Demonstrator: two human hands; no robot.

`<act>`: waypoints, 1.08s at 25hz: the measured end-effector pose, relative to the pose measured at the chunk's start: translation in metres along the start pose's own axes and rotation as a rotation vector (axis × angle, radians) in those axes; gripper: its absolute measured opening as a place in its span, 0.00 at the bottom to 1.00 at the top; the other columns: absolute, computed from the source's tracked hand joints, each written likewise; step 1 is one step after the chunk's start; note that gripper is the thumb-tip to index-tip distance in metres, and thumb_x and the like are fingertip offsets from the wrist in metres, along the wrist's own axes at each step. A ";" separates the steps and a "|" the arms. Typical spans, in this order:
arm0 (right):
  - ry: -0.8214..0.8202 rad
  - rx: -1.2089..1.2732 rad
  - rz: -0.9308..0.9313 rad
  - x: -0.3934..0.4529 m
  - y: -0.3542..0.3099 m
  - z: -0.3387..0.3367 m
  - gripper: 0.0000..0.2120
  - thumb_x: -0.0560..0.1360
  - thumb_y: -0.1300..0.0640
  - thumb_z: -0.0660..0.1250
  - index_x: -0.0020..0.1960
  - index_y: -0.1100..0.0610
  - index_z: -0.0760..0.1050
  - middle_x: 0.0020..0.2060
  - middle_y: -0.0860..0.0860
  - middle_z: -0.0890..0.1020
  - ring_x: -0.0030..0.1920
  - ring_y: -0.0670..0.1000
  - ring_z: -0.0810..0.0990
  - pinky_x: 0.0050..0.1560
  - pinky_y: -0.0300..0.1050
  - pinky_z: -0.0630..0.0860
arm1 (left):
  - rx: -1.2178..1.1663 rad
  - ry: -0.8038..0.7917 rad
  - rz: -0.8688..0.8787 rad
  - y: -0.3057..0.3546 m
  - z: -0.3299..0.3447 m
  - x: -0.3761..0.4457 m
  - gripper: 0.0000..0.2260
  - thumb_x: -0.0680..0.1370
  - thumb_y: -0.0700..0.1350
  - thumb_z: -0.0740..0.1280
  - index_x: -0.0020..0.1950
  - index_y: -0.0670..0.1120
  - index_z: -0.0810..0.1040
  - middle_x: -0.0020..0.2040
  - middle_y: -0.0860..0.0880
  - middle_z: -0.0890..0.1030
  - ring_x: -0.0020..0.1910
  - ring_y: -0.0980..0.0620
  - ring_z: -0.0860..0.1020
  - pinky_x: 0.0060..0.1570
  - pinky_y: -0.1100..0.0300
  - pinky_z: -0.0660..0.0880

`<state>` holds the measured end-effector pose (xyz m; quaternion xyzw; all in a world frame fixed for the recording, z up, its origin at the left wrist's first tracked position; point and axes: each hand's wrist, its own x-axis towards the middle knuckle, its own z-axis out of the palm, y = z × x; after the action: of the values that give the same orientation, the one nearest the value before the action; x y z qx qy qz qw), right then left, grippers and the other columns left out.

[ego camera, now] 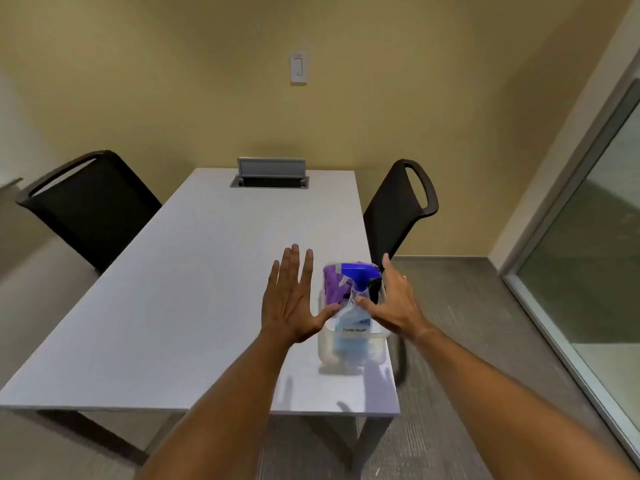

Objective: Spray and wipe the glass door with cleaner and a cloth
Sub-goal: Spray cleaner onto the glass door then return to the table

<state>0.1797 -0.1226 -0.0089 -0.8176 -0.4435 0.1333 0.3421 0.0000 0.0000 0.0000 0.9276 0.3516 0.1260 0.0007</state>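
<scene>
Reaching toward a clear plastic bin (349, 344) near the right edge of a pale table (194, 306), with both hands spread and holding nothing. Left hand (289, 299) flat, fingers splayed, thumb close to the bin's near-left corner, contact not certain. Right hand (394, 303) open on the bin's other side, thumb close by the neck of the spray bottle (356, 306), not yet closed on it.

Inside the bin: the spray bottle with a blue trigger head and pale blue liquid, standing somewhat tilted, and a purple cloth (334, 284) bunched behind and to its left. Glass door (595, 258) well apart, at the far right of the room, untouched so far.

Probably the pick-up step. Best done by closing the right hand around the bottle's neck just under the trigger, lifting straight up so the nozzle clears the bin wall, and steadying the bin with the left hand, since light plastic slides easily and sits close to the table's edge. Then taking the cloth with the left hand, keeping it off the floor.

Writing: a white label on the bin's front wall with dark lettering, two short words perhaps, too blurred to read. No brand legible on the bottle.
</scene>
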 end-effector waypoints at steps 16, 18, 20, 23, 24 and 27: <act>-0.208 0.589 0.235 0.065 0.032 0.041 0.33 0.65 0.59 0.80 0.66 0.59 0.70 0.54 0.57 0.80 0.53 0.56 0.79 0.45 0.39 0.80 | -0.032 -0.041 -0.022 -0.004 0.057 0.013 0.46 0.69 0.76 0.45 0.77 0.51 0.35 0.79 0.47 0.36 0.78 0.47 0.36 0.76 0.46 0.41; -0.228 0.639 0.237 0.071 0.033 0.043 0.32 0.65 0.62 0.80 0.65 0.58 0.70 0.52 0.55 0.80 0.50 0.53 0.80 0.37 0.33 0.79 | -0.038 -0.027 -0.021 -0.003 0.063 0.014 0.46 0.69 0.76 0.46 0.78 0.51 0.37 0.79 0.47 0.37 0.78 0.47 0.38 0.76 0.47 0.40; -0.236 0.680 0.240 0.075 0.034 0.045 0.30 0.66 0.62 0.79 0.63 0.55 0.69 0.49 0.51 0.79 0.49 0.50 0.79 0.33 0.31 0.77 | -0.022 -0.023 -0.023 -0.002 0.067 0.015 0.46 0.70 0.76 0.46 0.79 0.51 0.38 0.79 0.47 0.38 0.78 0.47 0.38 0.76 0.47 0.40; -0.243 0.705 0.250 0.078 0.031 0.046 0.31 0.66 0.59 0.80 0.63 0.53 0.68 0.51 0.51 0.79 0.51 0.50 0.78 0.39 0.35 0.79 | -0.010 -0.013 -0.019 -0.003 0.067 0.015 0.46 0.70 0.76 0.46 0.79 0.50 0.39 0.79 0.47 0.38 0.78 0.47 0.38 0.76 0.48 0.40; -0.236 0.715 0.257 0.078 0.031 0.044 0.30 0.66 0.59 0.80 0.62 0.53 0.69 0.52 0.51 0.79 0.52 0.51 0.78 0.41 0.37 0.79 | -0.013 -0.002 -0.013 -0.004 0.066 0.015 0.46 0.70 0.76 0.47 0.79 0.50 0.39 0.79 0.47 0.38 0.78 0.47 0.38 0.76 0.48 0.40; -0.187 0.752 0.246 0.079 0.022 0.030 0.24 0.66 0.57 0.79 0.57 0.50 0.72 0.48 0.50 0.80 0.49 0.50 0.79 0.34 0.34 0.78 | -0.028 0.024 0.003 -0.004 0.054 0.020 0.46 0.70 0.75 0.46 0.79 0.50 0.39 0.79 0.46 0.39 0.78 0.47 0.39 0.77 0.47 0.42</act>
<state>0.2228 -0.0533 -0.0389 -0.6669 -0.2918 0.3999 0.5569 0.0242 0.0212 -0.0482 0.9264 0.3485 0.1421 0.0095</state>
